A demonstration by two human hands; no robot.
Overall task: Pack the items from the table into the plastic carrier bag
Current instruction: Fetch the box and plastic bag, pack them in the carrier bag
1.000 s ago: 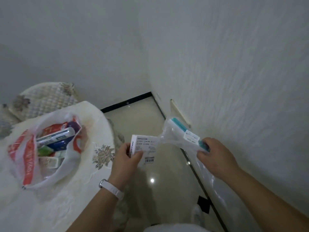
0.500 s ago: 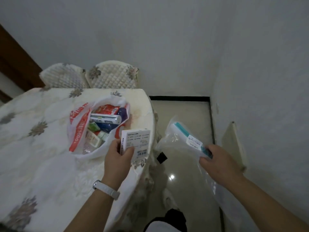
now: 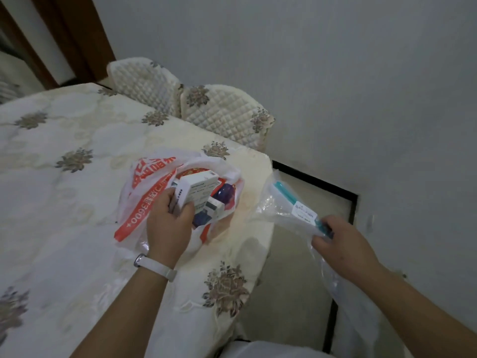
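Observation:
A white carrier bag with red print (image 3: 144,200) lies open on the table (image 3: 64,202), near its right edge. Inside it I see boxes and a purple item (image 3: 225,193). My left hand (image 3: 167,226) grips a white box (image 3: 197,188) and holds it in the bag's mouth, over the other items. My right hand (image 3: 343,244) is off the table's right side, above the floor. It holds a clear plastic pouch with a teal strip and a white label (image 3: 286,205).
Two quilted chair backs (image 3: 206,107) stand behind the table's far edge. A white wall rises on the right, with a dark baseboard strip (image 3: 317,186) along the floor. A brown door frame (image 3: 64,40) is at the upper left. I wear a white wristband (image 3: 157,264).
My left hand has carried the white box from beside the bag into the bag's mouth. My view has swung left toward the table. My right hand still holds the clear pouch.

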